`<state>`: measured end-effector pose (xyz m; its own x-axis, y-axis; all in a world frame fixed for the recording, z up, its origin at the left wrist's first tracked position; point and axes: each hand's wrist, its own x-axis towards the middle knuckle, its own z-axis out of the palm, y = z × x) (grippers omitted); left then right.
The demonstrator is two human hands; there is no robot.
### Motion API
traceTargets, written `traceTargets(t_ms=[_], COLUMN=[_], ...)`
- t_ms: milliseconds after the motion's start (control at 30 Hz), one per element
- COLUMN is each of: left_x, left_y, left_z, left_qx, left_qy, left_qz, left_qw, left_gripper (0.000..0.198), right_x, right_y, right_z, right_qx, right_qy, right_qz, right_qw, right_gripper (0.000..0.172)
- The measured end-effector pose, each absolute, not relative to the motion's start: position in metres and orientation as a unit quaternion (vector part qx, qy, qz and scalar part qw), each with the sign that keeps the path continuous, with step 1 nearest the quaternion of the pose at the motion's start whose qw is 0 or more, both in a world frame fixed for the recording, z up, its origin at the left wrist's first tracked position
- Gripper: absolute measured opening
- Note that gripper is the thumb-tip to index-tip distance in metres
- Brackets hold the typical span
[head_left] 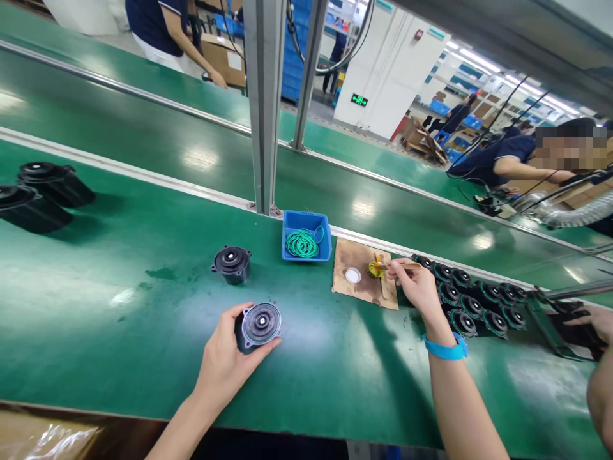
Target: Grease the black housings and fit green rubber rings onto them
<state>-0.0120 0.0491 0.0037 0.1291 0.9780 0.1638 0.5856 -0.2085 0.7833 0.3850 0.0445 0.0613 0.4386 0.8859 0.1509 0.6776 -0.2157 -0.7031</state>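
Note:
My left hand [224, 356] is closed round the side of a black round motor housing [262, 324], its ringed top turned towards me. Over at the right, my right hand [417, 287] pinches a thin wooden-handled brush [410, 266]. The brush's tip is at a small yellow pot [376, 269], which stands on a stained piece of cardboard [345, 294]. A white round lid [353, 275] lies beside the pot. Behind the held housing stands another black housing [232, 263]. Green rubber rings [301, 243] fill part of a blue bin [306, 254] near the rail.
Several black housings with green rings [472, 306] stand in rows to the right, by a co-worker's hand [594, 319] at a black frame. Two taller black housings [43, 191] are at far left. A metal post [263, 115] rises behind the bin. Other people work beyond.

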Motion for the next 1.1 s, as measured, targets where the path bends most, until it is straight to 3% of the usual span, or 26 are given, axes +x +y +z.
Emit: traceTargets(t_ms=[300, 833, 967, 1100], left_x=[-0.012, -0.014, -0.014, -0.014], left_y=[0.049, 0.048, 0.046, 0.042], left_z=[0.004, 0.003, 0.006, 0.011], left_qx=[0.697, 0.696, 0.703, 0.693], left_qy=[0.563, 0.56, 0.537, 0.52], left_qz=[0.34, 0.343, 0.356, 0.373], left_qw=[0.285, 0.292, 0.301, 0.332], left_gripper=[0.063, 0.061, 0.061, 0.064], right_x=[0.375, 0.378, 0.37, 0.332], right_y=[0.042, 0.012, 0.017, 0.035], right_z=[0.067, 0.077, 0.087, 0.096], right_qx=[-0.761, -0.766, -0.75, -0.642], right_qy=[-0.54, -0.511, -0.487, -0.401], right_qz=[0.138, 0.136, 0.118, 0.171], right_qw=[0.331, 0.367, 0.432, 0.631], right_gripper=[0.04, 0.034, 0.038, 0.035])
